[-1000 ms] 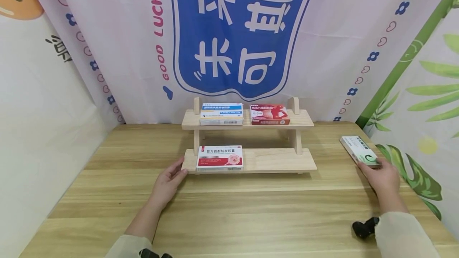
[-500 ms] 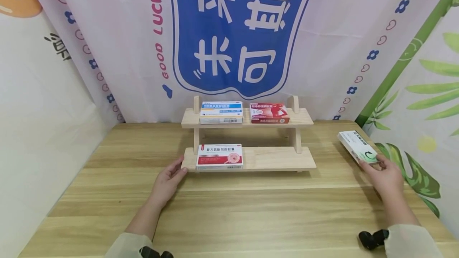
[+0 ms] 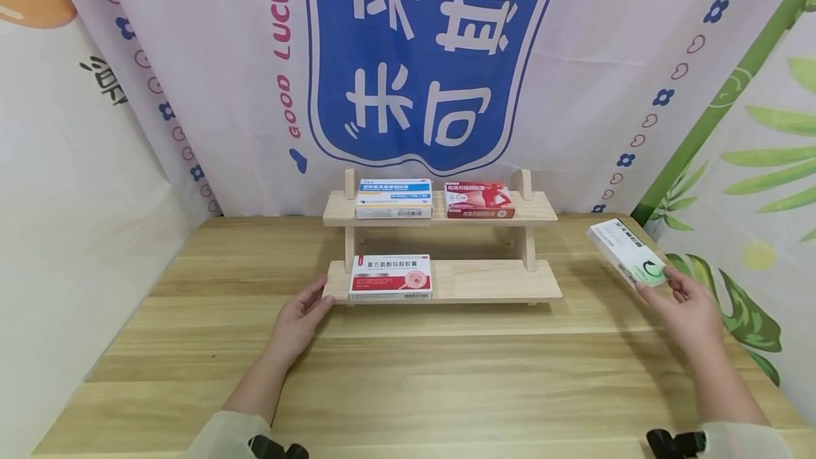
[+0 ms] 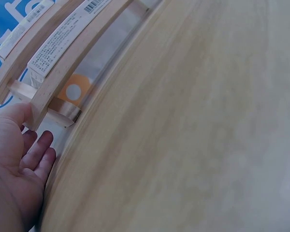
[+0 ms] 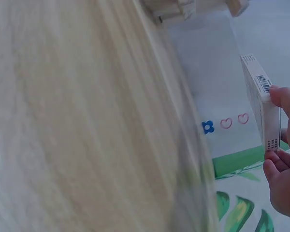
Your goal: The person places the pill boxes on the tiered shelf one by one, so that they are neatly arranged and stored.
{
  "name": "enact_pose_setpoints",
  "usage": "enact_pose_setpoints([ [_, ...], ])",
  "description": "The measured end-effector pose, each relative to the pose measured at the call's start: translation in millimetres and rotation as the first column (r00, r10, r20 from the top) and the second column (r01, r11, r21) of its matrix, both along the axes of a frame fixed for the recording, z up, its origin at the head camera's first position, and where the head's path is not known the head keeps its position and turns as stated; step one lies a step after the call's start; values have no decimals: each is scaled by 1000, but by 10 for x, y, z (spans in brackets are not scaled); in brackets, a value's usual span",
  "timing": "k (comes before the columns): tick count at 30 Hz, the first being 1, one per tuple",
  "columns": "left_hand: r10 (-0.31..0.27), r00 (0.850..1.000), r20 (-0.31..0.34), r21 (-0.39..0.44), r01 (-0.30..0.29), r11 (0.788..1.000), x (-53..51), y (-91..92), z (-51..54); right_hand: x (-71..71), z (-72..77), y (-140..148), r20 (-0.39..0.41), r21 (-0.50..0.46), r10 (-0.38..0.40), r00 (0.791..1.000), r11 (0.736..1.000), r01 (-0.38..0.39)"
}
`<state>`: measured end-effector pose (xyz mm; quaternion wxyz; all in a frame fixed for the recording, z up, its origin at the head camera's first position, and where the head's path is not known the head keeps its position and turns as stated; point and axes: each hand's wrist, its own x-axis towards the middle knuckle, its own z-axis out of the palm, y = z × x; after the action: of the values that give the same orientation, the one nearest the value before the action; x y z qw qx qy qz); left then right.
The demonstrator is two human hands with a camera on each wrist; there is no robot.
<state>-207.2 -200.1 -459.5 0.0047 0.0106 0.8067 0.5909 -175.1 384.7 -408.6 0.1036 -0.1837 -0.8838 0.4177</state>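
In the head view my right hand (image 3: 688, 307) pinches a white and green medicine box (image 3: 627, 252) by its near end, the box held tilted above the table's right side. The right wrist view shows the thumb on the edge of this box (image 5: 261, 99) and fingers beneath it. My left hand (image 3: 299, 317) grips the left end of the lower board of a two-tier wooden shelf (image 3: 494, 282), thumb at the front corner. A red and white medicine box (image 3: 391, 278) lies on that lower board. On the upper board lie a blue and white box (image 3: 394, 199) and a red box (image 3: 479, 200).
The shelf stands near the back of a wood-grain table (image 3: 446, 381). Behind it hangs a printed cloth (image 3: 242, 91) with a blue panel. Leaf-patterned cloth (image 3: 758, 183) borders the right side, and a white cloth (image 3: 76, 183) the left.
My right hand has lifted the white and green medicine box off the table and tilted it, its far end moving up and slightly left. The left hand stays at the shelf's end.
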Motion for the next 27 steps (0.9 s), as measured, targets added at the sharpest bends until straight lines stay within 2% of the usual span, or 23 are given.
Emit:
enact_pose_setpoints([
  [7, 3, 1000, 6, -4, -3, 1000, 0, 2, 6, 51, 142, -124, -32, 50, 44, 998, 998, -43],
  [14, 2, 1000, 7, 3, -2, 1000, -3, 0, 1, 122, 272, -280, -112, 75, 65, 992, 996, -56],
  [21, 3, 1000, -1, 4, -3, 1000, -10, -3, -7, 145, 372, -439, -223, 79, 139, 965, 989, -125],
  [27, 8, 1000, -2, 1, -8, 1000, -14, -5, -16, 148, 408, -585, -274, 96, 220, 936, 975, -201],
])
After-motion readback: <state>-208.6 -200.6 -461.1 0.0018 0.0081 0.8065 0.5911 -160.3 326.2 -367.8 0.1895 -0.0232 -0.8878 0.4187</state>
